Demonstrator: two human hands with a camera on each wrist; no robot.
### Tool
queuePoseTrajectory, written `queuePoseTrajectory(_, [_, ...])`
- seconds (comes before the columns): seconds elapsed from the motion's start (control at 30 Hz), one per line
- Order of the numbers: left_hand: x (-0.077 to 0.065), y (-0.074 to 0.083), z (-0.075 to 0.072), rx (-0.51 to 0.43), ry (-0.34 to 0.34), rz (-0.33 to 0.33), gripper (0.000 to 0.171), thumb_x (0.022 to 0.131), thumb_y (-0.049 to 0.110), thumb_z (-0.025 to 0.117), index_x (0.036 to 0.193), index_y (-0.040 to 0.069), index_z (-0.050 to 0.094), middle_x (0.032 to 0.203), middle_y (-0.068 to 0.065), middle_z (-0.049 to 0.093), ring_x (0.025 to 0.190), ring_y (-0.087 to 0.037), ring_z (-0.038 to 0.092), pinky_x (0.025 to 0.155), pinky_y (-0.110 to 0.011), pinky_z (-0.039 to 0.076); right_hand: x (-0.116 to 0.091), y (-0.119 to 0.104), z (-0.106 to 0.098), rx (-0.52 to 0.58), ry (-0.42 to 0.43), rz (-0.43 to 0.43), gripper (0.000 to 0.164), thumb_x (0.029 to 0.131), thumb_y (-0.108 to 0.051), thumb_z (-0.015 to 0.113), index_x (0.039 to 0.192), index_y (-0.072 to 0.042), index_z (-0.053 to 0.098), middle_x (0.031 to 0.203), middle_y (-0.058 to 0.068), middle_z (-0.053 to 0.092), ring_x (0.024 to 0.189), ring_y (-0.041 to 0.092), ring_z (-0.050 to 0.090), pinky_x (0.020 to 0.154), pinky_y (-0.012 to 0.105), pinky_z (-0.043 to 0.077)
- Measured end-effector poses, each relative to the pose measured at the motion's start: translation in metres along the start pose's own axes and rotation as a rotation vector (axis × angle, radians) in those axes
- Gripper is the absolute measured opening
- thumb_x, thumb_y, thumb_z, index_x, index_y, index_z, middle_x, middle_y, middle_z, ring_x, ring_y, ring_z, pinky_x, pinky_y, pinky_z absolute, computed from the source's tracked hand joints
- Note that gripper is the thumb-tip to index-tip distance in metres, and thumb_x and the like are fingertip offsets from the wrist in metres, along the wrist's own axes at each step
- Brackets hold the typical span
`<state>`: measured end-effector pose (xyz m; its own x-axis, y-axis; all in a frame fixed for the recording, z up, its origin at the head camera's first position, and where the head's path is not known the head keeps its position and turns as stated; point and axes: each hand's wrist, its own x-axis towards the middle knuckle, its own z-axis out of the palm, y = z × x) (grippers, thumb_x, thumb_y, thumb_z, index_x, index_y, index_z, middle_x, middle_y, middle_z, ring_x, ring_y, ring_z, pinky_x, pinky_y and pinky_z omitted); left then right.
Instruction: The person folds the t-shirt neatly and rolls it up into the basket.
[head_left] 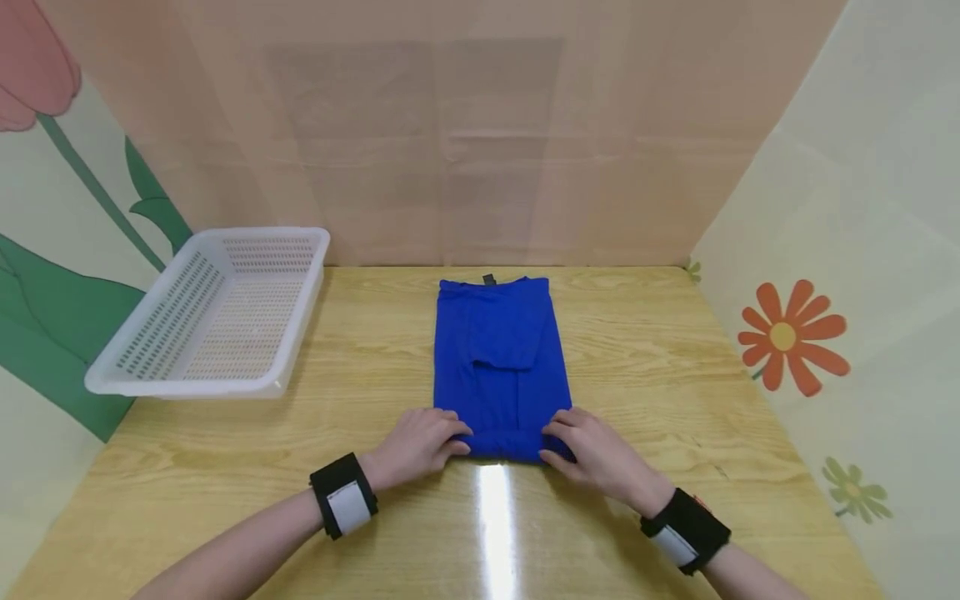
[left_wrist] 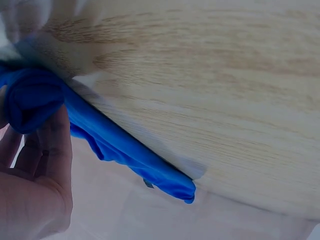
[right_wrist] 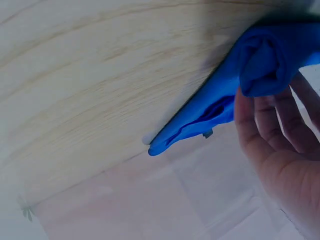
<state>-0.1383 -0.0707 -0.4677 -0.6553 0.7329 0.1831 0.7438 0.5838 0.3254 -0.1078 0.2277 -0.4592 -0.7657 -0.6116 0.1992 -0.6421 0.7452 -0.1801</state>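
A blue shirt (head_left: 498, 367), folded into a narrow strip, lies on the wooden table with its dark neck tag at the far end. One sleeve is folded flat across its upper part. The near end is rolled up, and the spiral of cloth shows in both wrist views, as in the roll (left_wrist: 37, 97). My left hand (head_left: 420, 446) grips the roll's left end between thumb and fingers. At its right end, my right hand (head_left: 600, 454) holds the roll (right_wrist: 262, 62) the same way, fingers curled at the far side and thumb toward me.
A white perforated plastic basket (head_left: 300, 333) stands at the back left of the table (head_left: 637, 350). Behind the table rises a pinkish covering (head_left: 615, 167). Flower-printed panels (head_left: 885, 250) flank both sides. Each wrist wears a black strap (head_left: 343, 496).
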Motion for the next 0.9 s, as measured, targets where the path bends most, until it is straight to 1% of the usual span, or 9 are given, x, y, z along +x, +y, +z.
queuePoseTrajectory(0.07, [0.001, 0.000, -0.001, -0.018, -0.007, -0.015, 0.018, 0.096, 0.024, 0.069, 0.106, 0.011, 0.077, 0.092, 0.000, 0.074, 0.084, -0.015, 0.071, 0.069, -0.023, 0.055, -0.001, 0.000, 0.002, -0.031, 0.002, -0.018, 0.034, 0.083, -0.031, 0.083, 0.102, -0.004, 0.074, 0.095, 0.003, 0.068, 0.087, 0.016, 0.063, 0.074, 0.035, 0.056])
queuePoseTrajectory(0.13, [0.002, -0.001, -0.002, -0.039, -0.018, -0.036, 0.018, 0.096, 0.024, 0.068, 0.107, 0.011, 0.077, 0.093, 0.000, 0.074, 0.085, -0.015, 0.071, 0.071, -0.025, 0.056, -0.001, 0.001, 0.004, -0.051, 0.002, -0.036, 0.037, 0.080, -0.033, 0.085, 0.102, -0.005, 0.074, 0.095, 0.002, 0.067, 0.086, 0.017, 0.061, 0.073, 0.034, 0.055])
queuePoseTrajectory(0.2, [0.002, -0.002, -0.002, -0.064, -0.038, -0.060, 0.019, 0.097, 0.024, 0.068, 0.108, 0.012, 0.077, 0.095, 0.000, 0.074, 0.087, -0.014, 0.071, 0.073, -0.025, 0.056, -0.001, 0.000, 0.006, -0.043, -0.001, -0.039, 0.033, 0.078, -0.029, 0.087, 0.099, -0.007, 0.074, 0.091, 0.000, 0.065, 0.083, 0.014, 0.058, 0.069, 0.031, 0.053])
queuePoseTrajectory(0.33, [0.004, -0.004, -0.002, -0.100, -0.058, -0.096, 0.020, 0.098, 0.024, 0.067, 0.110, 0.012, 0.077, 0.098, -0.001, 0.075, 0.090, -0.015, 0.071, 0.076, -0.026, 0.056, 0.001, -0.001, 0.005, 0.009, -0.021, -0.021, 0.020, 0.078, -0.017, 0.086, 0.093, -0.009, 0.075, 0.082, -0.003, 0.060, 0.076, 0.009, 0.053, 0.064, 0.024, 0.047])
queuePoseTrajectory(0.47, [0.005, -0.005, -0.002, -0.137, -0.070, -0.114, 0.022, 0.099, 0.023, 0.065, 0.113, 0.010, 0.075, 0.103, -0.003, 0.076, 0.092, -0.016, 0.071, 0.078, -0.028, 0.056, 0.005, 0.000, 0.004, 0.045, -0.023, -0.011, 0.014, 0.079, -0.015, 0.085, 0.088, -0.010, 0.075, 0.075, -0.005, 0.056, 0.071, 0.006, 0.051, 0.061, 0.021, 0.045])
queuePoseTrajectory(0.6, [0.004, -0.005, -0.003, -0.160, -0.108, -0.126, 0.025, 0.101, 0.022, 0.061, 0.122, 0.011, 0.070, 0.109, -0.002, 0.075, 0.090, -0.011, 0.068, 0.078, -0.027, 0.055, 0.008, 0.002, 0.003, 0.073, -0.018, -0.015, 0.012, 0.080, -0.014, 0.084, 0.086, -0.009, 0.076, 0.074, -0.005, 0.056, 0.069, 0.006, 0.052, 0.060, 0.021, 0.045])
queuePoseTrajectory(0.67, [0.003, -0.004, -0.003, -0.144, -0.124, -0.118, 0.027, 0.102, 0.022, 0.059, 0.127, 0.014, 0.066, 0.111, -0.001, 0.074, 0.089, -0.009, 0.066, 0.078, -0.026, 0.055, 0.009, 0.003, 0.003, 0.091, -0.017, -0.018, 0.011, 0.080, -0.013, 0.083, 0.086, -0.008, 0.076, 0.074, -0.005, 0.057, 0.069, 0.006, 0.053, 0.059, 0.021, 0.046])
queuePoseTrajectory(0.73, [0.002, -0.003, -0.003, -0.093, -0.125, -0.083, 0.030, 0.103, 0.023, 0.058, 0.132, 0.016, 0.063, 0.108, 0.000, 0.074, 0.087, -0.008, 0.065, 0.076, -0.026, 0.055, 0.010, 0.004, 0.003, 0.109, -0.022, -0.016, 0.010, 0.081, -0.012, 0.083, 0.086, -0.007, 0.076, 0.074, -0.005, 0.057, 0.068, 0.006, 0.054, 0.060, 0.021, 0.047])
queuePoseTrajectory(0.9, [-0.003, -0.001, 0.004, 0.142, -0.097, 0.052, 0.037, 0.104, 0.025, 0.055, 0.141, 0.024, 0.057, 0.101, 0.002, 0.071, 0.080, -0.009, 0.062, 0.063, -0.021, 0.051, 0.013, 0.006, 0.001, 0.146, -0.061, -0.005, 0.006, 0.085, -0.010, 0.080, 0.087, -0.007, 0.075, 0.073, -0.005, 0.056, 0.067, 0.003, 0.051, 0.059, 0.020, 0.045])
